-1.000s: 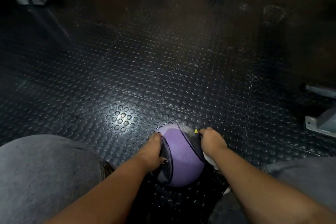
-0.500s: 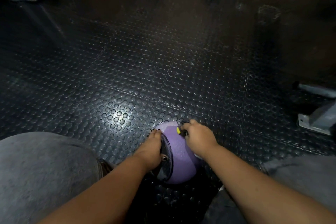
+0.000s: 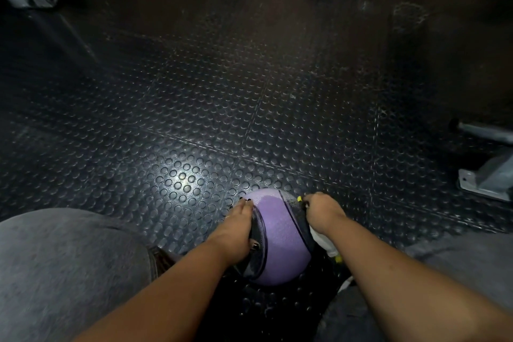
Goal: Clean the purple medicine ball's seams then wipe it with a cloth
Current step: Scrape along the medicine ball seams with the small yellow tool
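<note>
Ball against left hand; right hand grips tool

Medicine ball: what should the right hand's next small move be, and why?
Probably draw the yellow-tipped tool toward the body along the right seam, the left hand bracing the purple medicine ball. The right hand grips the tool at that seam's far end; the white cloth lies unused beside the ball, so seam cleaning seems unfinished.

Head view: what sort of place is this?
Most likely a gym: black studded rubber floor tiles, the purple medicine ball on the floor, and a bolted metal equipment foot at the right edge.
</note>
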`<act>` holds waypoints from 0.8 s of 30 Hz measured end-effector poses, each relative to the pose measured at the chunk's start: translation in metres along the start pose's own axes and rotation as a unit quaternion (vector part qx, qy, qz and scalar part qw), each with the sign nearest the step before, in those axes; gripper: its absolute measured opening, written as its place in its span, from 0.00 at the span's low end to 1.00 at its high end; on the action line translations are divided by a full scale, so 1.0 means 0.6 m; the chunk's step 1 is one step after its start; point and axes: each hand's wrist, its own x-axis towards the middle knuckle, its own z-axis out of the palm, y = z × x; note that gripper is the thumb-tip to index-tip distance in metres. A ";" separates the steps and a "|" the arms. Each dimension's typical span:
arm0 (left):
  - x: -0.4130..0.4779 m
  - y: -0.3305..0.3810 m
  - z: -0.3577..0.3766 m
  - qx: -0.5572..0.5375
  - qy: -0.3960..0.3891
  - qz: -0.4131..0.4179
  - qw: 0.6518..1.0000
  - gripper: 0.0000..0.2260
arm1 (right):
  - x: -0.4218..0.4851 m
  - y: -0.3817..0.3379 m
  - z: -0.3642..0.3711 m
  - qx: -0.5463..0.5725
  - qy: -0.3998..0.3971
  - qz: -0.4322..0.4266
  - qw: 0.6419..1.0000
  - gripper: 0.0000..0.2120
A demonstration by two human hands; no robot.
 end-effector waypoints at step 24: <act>-0.007 0.021 0.002 0.033 -0.008 -0.003 0.999 0.48 | 0.019 0.004 0.005 -0.064 -0.008 -0.006 0.998 0.19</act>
